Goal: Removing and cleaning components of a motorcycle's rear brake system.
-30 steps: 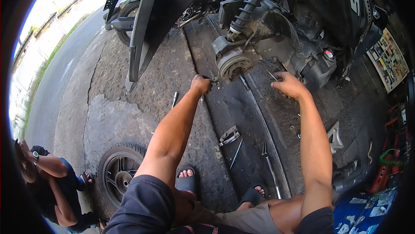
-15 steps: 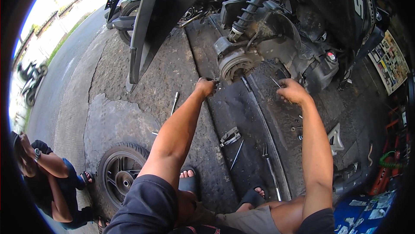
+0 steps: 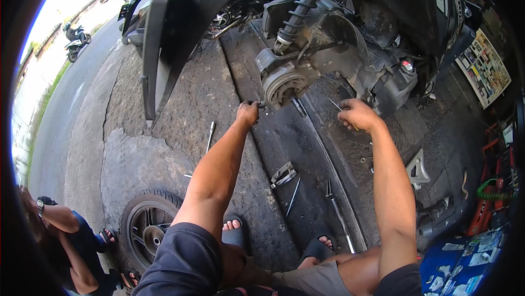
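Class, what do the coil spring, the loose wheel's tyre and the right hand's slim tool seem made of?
Coil spring: probably dark-finished steel, judging by its even coils. Tyre: likely rubber, dull black and treaded. Slim tool in the right hand: shaft probably bare metal, given its pale gleam.

What the left hand (image 3: pixel 249 112) touches is too small to tell. The right hand (image 3: pixel 358 115) hides part of a thin tool (image 3: pixel 334 104). At near left, a dark sleeve (image 3: pixel 185 255) covers some of the wheel (image 3: pixel 143 214) — and the far motorcycle (image 3: pixel 391 6) runs past the top edge.
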